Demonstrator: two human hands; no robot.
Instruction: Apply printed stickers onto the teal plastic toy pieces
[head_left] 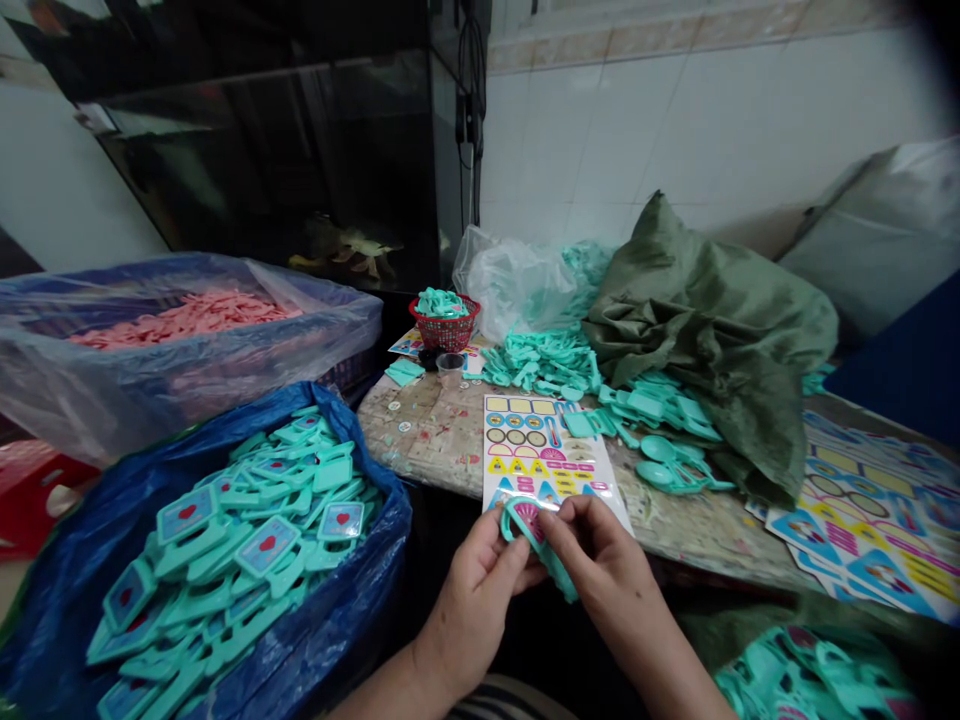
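On my feed, far left, pink pieces point(187, 320) fill a plastic-lined crate. Next, a blue bag point(375, 510) holds teal tags point(262, 545) with heart stickers. The left hand point(472, 610) and right hand point(607, 565) both pinch a curved teal piece point(561, 577) at the lower edge of a sticker sheet point(544, 450) on the surface point(420, 440), though I can't clearly see every fingertip. Further right lies a green sack point(712, 340).

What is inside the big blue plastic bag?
The blue plastic bag holds a heap of teal plastic pieces, many bearing red-heart stickers. Whatever lies beneath the top layer is covered and cannot be seen.
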